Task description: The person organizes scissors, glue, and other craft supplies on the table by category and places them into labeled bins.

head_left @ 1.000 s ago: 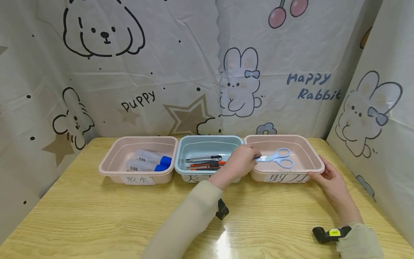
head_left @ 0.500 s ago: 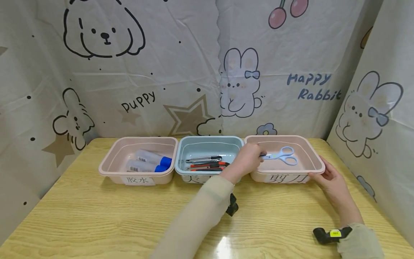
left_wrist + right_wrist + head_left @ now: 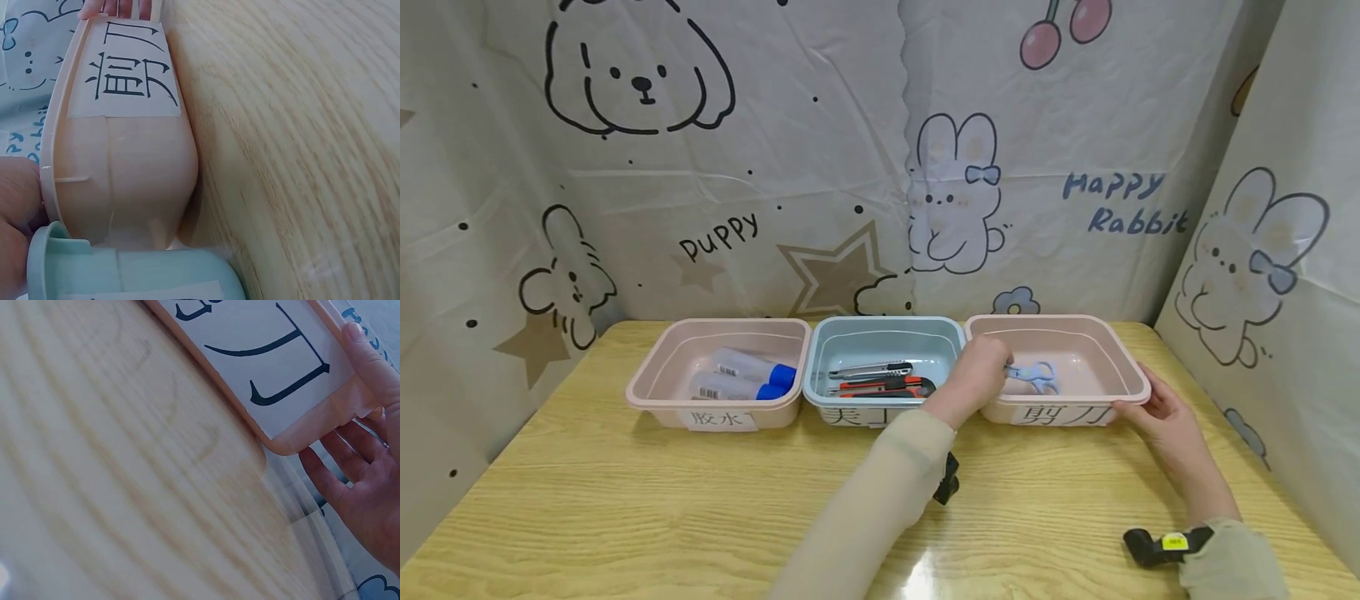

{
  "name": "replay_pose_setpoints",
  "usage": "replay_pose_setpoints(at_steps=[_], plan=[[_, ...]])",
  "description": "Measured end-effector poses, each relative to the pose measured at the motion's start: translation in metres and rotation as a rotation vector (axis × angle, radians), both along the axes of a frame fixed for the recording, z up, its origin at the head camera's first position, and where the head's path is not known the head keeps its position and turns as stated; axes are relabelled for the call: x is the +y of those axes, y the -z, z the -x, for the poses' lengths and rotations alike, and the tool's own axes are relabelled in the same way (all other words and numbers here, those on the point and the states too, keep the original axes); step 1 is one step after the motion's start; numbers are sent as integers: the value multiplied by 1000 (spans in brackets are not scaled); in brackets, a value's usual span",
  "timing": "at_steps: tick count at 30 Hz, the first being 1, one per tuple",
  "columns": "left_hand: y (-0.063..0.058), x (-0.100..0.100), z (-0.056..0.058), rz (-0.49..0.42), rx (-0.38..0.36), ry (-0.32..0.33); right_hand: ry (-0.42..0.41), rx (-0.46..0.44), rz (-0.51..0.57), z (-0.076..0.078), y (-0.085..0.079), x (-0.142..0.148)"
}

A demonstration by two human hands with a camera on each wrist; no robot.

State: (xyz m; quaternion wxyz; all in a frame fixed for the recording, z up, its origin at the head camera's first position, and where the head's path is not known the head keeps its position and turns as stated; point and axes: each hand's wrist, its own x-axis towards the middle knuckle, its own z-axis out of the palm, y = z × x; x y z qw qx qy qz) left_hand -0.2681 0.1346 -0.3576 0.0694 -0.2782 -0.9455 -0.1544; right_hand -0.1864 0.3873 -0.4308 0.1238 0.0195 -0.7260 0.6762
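My left hand reaches into the right-hand pink bin and grips light-blue scissors by the blade end. Their finger loops point right, low inside the bin; the blades are mostly hidden by the hand. In the left wrist view only part of the left hand shows at the bin rim, and the scissors are out of sight. My right hand holds the bin's front right corner, thumb at the front rim and fingers round the side, as the right wrist view also shows.
A blue bin in the middle holds several utility knives. The left pink bin holds clear bottles with blue caps. All three bins carry paper labels and stand side by side on the wooden table, before a printed cloth.
My left hand has moved slightly right, and the scissors have turned and sunk lower into the right-hand pink bin. My right hand keeps its place at the corner.
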Motion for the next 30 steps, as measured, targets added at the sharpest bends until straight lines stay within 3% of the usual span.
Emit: replay_pose_setpoints(at_steps=[6,11,17,22,30], plan=[[-1,-2,-1,6,-26,-18,14,-12,-22,1,-1,-2],[-5,-8,-5,37,12,11,16,-18,-39,1,0,-1],[-7,-13,-14,12,41,52,27,-75,-250,-3,-4,0],[-11,-20,-22,-41,69,75,6,-131,-301,-5,-13,-5],[-20,-37,-33,-97,116,92,301,-69,-490,-6,-38,-18]])
